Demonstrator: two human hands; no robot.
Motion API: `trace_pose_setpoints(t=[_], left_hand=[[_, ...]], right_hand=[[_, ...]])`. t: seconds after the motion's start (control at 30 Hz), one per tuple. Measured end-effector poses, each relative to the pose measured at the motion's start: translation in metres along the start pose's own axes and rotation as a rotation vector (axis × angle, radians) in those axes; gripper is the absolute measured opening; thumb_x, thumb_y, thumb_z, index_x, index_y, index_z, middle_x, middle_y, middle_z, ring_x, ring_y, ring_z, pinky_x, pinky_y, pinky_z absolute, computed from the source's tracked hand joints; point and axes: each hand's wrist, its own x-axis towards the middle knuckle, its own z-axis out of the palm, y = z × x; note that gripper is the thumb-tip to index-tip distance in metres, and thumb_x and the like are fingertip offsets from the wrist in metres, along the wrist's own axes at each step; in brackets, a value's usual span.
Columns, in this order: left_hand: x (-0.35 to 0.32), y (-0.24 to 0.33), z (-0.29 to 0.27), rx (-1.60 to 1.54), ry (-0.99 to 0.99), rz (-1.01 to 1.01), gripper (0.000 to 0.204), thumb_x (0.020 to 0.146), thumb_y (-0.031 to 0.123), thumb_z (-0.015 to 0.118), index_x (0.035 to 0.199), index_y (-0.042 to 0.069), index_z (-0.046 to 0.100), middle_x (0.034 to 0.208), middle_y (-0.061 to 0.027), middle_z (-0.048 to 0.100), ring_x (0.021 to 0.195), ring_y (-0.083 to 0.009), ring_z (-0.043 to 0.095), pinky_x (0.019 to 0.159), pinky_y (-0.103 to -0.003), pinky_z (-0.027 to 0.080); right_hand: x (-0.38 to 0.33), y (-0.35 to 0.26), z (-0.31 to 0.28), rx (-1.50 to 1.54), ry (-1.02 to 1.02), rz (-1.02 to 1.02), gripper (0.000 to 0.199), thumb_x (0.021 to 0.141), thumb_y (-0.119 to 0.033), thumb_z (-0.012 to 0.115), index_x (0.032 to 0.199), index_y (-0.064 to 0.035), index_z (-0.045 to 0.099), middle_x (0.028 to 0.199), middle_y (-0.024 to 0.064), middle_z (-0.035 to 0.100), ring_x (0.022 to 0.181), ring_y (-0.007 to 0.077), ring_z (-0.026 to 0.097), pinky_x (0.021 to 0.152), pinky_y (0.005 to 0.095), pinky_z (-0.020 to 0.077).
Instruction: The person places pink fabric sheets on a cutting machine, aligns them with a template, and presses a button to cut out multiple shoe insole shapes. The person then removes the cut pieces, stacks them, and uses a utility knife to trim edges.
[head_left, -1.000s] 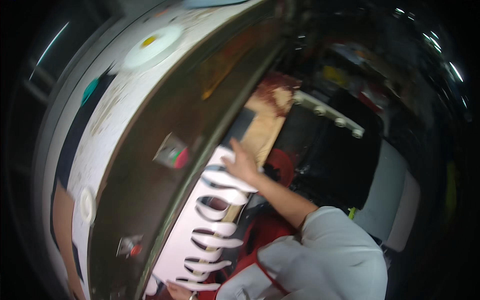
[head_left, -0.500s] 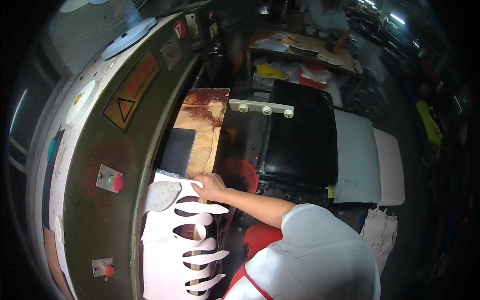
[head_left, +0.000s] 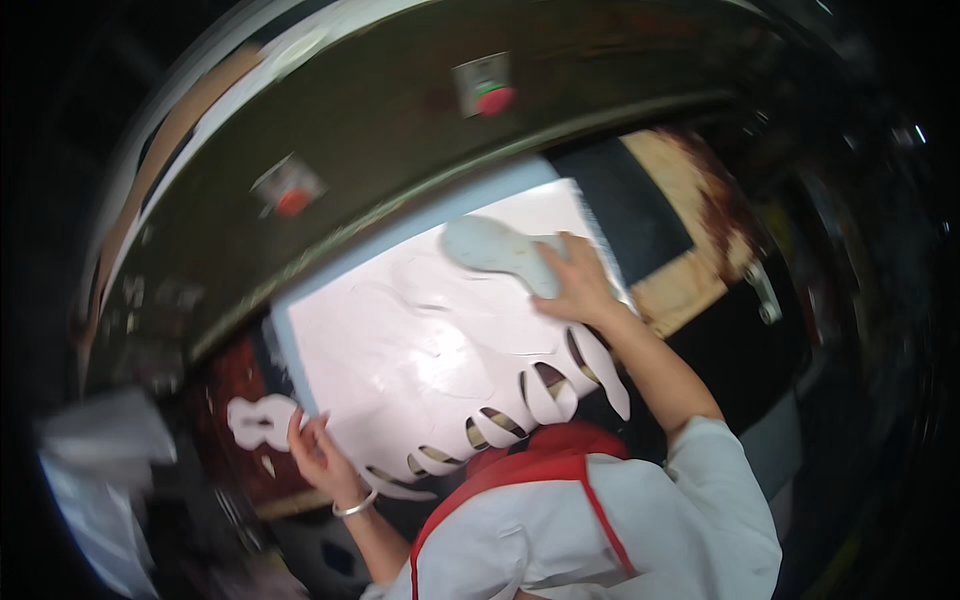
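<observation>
The pale pink sheet (head_left: 360, 340) looks smooth and glossy, catching a bright highlight. The sole-shaped template (head_left: 478, 243) resembles matt plastic. Dull green paint coats the apparently metal machine beam (head_left: 385, 120); its red push-button (head_left: 495, 101) looks plastic. The tan board (head_left: 684, 295) looks rough and stained, the apron (head_left: 465, 500) soft cloth, the bangle (head_left: 356, 504) smooth and shiny.

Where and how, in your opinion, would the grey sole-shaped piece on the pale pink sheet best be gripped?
Probably by opposite edges of its right end, coming from the right: the sole-shaped piece lies flat on the pale pink sheet, narrowing beyond its broad left end, and the right hand is at that end, thumb apart from the fingers.
</observation>
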Motion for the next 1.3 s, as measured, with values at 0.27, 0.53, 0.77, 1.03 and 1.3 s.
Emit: trace_pose_setpoints(t=[0.27,0.53,0.77,1.03,1.3], left_hand=[[0.099,0.154,0.110,-1.133,-1.067,0.734,0.026,0.092,0.021,0.056,0.087,-0.004,0.064,0.077,-0.0191,0.062,0.068,-0.0294,0.062,0.064,-0.040,0.050],[0.068,0.169,0.145,-1.574,-1.048,0.531,0.045,0.083,0.013,0.066,0.127,0.015,0.054,0.055,0.0010,0.047,0.041,-0.0093,0.043,0.036,-0.024,0.031],[0.136,0.055,0.186,-0.034,-0.602,0.625,0.017,0.089,0.007,0.059,0.103,-0.001,0.067,0.100,-0.0140,0.066,0.086,-0.0246,0.064,0.077,-0.032,0.051],[0.221,-0.062,0.252,0.611,-0.498,0.397,0.027,0.094,0.028,0.056,0.093,0.003,0.066,0.087,-0.0180,0.063,0.086,-0.0344,0.060,0.078,-0.041,0.047],[0.202,-0.053,0.237,0.334,-0.584,0.648,0.041,0.098,0.033,0.049,0.071,0.005,0.062,0.064,-0.0096,0.055,0.072,-0.0276,0.051,0.073,-0.038,0.038]], right_hand=[[0.112,0.055,0.022,0.746,-0.018,0.245,0.071,0.057,-0.012,0.084,0.121,-0.0048,0.053,0.109,0.0128,0.062,0.098,0.0209,0.059,0.086,0.0315,0.0484],[0.070,0.152,0.015,0.315,0.468,0.517,0.066,0.065,-0.015,0.083,0.123,-0.0051,0.053,0.115,0.0178,0.058,0.107,0.0286,0.058,0.092,0.0384,0.0467],[0.024,0.187,0.032,-0.193,0.428,0.488,0.065,0.070,-0.025,0.082,0.128,-0.0084,0.055,0.133,0.0202,0.049,0.125,0.0386,0.043,0.104,0.0465,0.0373],[0.072,0.059,0.061,0.154,0.524,-0.170,0.034,0.072,-0.008,0.075,0.104,-0.0021,0.065,0.121,0.0162,0.056,0.116,0.0347,0.048,0.099,0.0429,0.0403],[0.143,-0.091,0.080,0.285,0.109,-0.398,0.048,0.066,-0.017,0.080,0.108,-0.0006,0.064,0.112,0.0171,0.061,0.111,0.0355,0.055,0.093,0.0419,0.0467]])
